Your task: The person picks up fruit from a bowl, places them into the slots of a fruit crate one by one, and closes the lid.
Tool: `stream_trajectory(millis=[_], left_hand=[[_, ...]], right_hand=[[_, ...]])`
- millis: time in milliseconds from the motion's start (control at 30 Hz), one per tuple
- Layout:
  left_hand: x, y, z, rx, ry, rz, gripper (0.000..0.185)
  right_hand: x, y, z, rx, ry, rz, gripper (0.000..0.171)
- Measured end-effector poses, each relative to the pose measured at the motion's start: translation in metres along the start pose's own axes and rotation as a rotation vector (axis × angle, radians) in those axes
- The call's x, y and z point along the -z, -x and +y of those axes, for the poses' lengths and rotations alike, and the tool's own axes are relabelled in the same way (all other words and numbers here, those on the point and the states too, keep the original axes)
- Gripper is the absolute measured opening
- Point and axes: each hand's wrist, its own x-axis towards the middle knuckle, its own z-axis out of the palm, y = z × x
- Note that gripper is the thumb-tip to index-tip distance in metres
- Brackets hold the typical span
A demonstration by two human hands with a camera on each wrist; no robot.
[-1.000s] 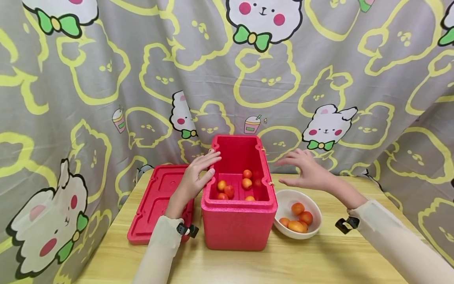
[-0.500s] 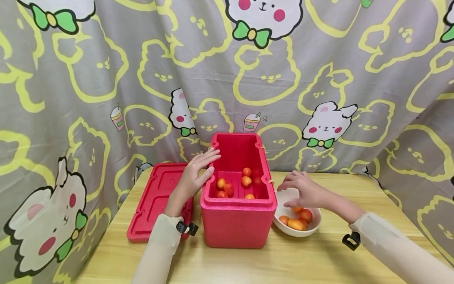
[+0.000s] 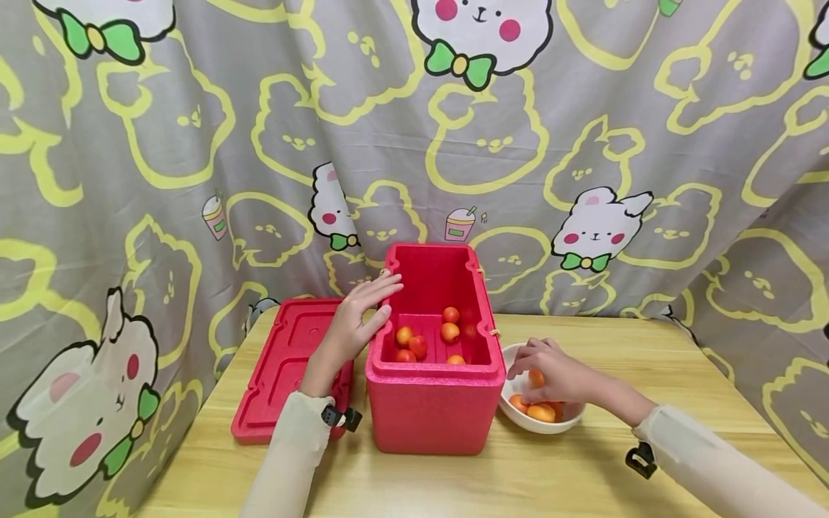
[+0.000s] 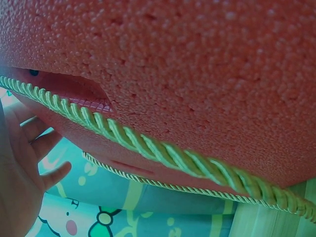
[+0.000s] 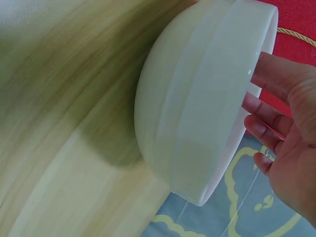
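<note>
A red foam cooler box [image 3: 435,392] is set open on a wooden table [image 3: 583,475], with its lid [image 3: 285,367] laid flat just beside it on the left. Several small orange-red fruits [image 3: 427,338] are seen on the box floor, while a few more [image 3: 540,411] are left in a white bowl [image 3: 570,414] just to the right of the box. The transfer of fruit from bowl to box is judged to be well under way but not finished. The right hand [image 3: 550,370] is lowered into the bowl with its fingers curled over one fruit [image 3: 535,377], which appears to be touched or pinched; a firm grip cannot be confirmed, and in the right wrist view only the bowl's outer wall [image 5: 197,118] and bent fingers [image 5: 269,106] are shown. The left hand [image 3: 359,320] is laid against the box's left rim, fingers straight and relaxed, nothing held. A cartoon-bear curtain [image 3: 194,144] is hung behind.
</note>
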Motion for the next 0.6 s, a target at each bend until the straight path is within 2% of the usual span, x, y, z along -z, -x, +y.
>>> stream_trajectory(millis=[200, 600], left_hand=[[0.0001, 0.0001, 0.0003, 0.004, 0.004, 0.004, 0.049], [-0.0002, 0.0010, 0.0004, 0.007, -0.001, 0.001, 0.049]], right_hand=[[-0.0011, -0.0013, 0.0000, -0.047, -0.024, -0.026, 0.030], [0.0030, -0.0007, -0.0039, -0.047, 0.002, -0.083, 0.030]])
